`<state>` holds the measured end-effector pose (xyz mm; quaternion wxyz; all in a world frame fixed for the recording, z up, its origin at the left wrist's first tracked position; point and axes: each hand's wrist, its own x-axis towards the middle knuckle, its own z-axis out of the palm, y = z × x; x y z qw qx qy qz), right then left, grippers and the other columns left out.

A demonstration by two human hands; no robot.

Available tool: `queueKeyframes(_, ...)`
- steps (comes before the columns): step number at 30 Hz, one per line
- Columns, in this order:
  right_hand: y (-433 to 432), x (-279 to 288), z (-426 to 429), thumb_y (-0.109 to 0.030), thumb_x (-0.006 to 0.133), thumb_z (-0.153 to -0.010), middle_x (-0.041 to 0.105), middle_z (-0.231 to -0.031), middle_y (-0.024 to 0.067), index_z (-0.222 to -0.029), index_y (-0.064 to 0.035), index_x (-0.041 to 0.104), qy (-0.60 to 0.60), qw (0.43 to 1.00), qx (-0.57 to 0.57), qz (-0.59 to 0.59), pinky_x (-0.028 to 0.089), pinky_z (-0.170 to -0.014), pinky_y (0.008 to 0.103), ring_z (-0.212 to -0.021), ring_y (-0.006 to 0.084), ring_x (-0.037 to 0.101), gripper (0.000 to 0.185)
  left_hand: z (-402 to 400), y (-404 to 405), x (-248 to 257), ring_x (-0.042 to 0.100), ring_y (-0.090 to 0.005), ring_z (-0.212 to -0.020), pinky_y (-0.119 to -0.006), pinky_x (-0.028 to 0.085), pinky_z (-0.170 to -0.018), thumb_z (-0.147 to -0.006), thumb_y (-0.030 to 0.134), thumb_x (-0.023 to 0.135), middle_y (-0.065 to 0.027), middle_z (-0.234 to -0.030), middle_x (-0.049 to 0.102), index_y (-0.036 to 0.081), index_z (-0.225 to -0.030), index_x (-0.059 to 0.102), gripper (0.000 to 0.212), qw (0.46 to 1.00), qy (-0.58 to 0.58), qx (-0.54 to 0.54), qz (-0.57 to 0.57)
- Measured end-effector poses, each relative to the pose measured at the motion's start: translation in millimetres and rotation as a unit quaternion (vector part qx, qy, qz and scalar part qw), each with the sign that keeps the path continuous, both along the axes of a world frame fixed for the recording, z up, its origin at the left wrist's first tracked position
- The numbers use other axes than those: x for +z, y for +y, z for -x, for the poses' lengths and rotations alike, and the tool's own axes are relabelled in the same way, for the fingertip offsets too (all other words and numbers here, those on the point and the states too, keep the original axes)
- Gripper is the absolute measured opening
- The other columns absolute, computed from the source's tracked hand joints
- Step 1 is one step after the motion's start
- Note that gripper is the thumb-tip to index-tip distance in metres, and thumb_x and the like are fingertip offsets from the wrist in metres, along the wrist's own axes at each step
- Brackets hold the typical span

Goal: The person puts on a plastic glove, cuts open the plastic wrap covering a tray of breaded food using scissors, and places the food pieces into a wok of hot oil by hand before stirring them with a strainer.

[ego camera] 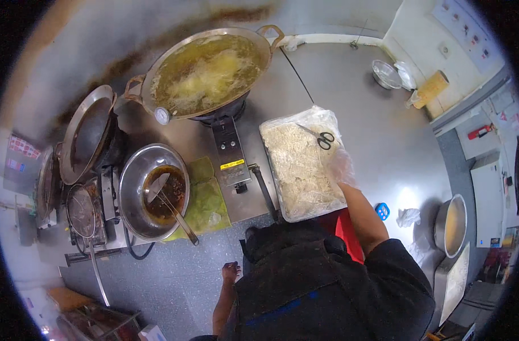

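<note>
My right hand (342, 169), in a clear plastic glove, rests at the right edge of a plastic-lined tray (291, 217) filled with pale crumbs or flakes (291, 162). Whether its fingers hold anything is hidden by the glove's blur. Black-handled scissors (323, 138) lie on the tray's upper right part. My left hand (230, 271) hangs low beside my body over the floor, its fingers curled, with nothing visible in it. Ahead, a large two-handled wok (146, 91) of bubbling oil (208, 72) stands on a gas burner (229, 149), with a dial thermometer (162, 115) at its rim.
At left, a steel bowl (131, 192) holds dark oil and a long-handled skimmer (172, 209) over a green cloth (206, 196). Another wok (88, 132) and a wire strainer (81, 211) stand beyond. Right are a blue timer (382, 211), crumpled plastic (408, 217) and a metal bowl (451, 226).
</note>
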<state>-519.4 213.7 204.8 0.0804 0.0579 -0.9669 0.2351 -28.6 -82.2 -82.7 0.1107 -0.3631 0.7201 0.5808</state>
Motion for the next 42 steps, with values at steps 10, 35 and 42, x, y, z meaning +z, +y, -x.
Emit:
queueKeyframes(10, 26, 48, -3, -0.024, 0.051, -0.08, 0.061, -0.087, 0.0233, -0.088, -0.0017, 0.061, -0.068, 0.992, 0.074, -0.076, 0.048, -0.071, 0.0467, -0.083, 0.0386, 0.06, 0.026, -3, 20, 11, 0.057, -0.0155, -0.051, -0.029, 0.042, -0.038, -0.082, 0.023, 0.062, -0.0086, -0.071, 0.063, 0.007, -0.088, 0.056, 0.019, 0.996, -0.033, 0.077, -0.019)
queueKeyframes(35, -172, 131, -399, -0.017, 0.053, -0.079, 0.04, -0.121, 0.0127, -0.121, -0.0066, 0.043, -0.117, 0.693, 0.71, -0.045, 0.026, -0.099, 0.0356, -0.115, 0.0233, 0.035, 0.044, -222, 290, 148, 0.06, -0.0419, -0.079, -0.05, 0.046, -0.067, -0.074, 0.03, 0.054, -0.0266, -0.082, 0.062, -0.006, -0.081, 0.062, 0.038, 0.907, -0.136, 0.389, 0.083)
queueKeyframes(42, -133, 144, -439, -0.015, 0.055, -0.077, 0.043, -0.116, 0.0108, -0.116, -0.0071, 0.045, -0.103, 0.638, 0.761, -0.057, 0.029, -0.095, 0.0343, -0.11, 0.0216, 0.038, 0.041, -277, 424, 132, 0.06, -0.0399, -0.085, -0.047, 0.048, -0.072, -0.069, 0.021, 0.055, -0.0249, -0.091, 0.062, -0.002, -0.083, 0.065, 0.029, 0.854, -0.203, 0.478, 0.032)
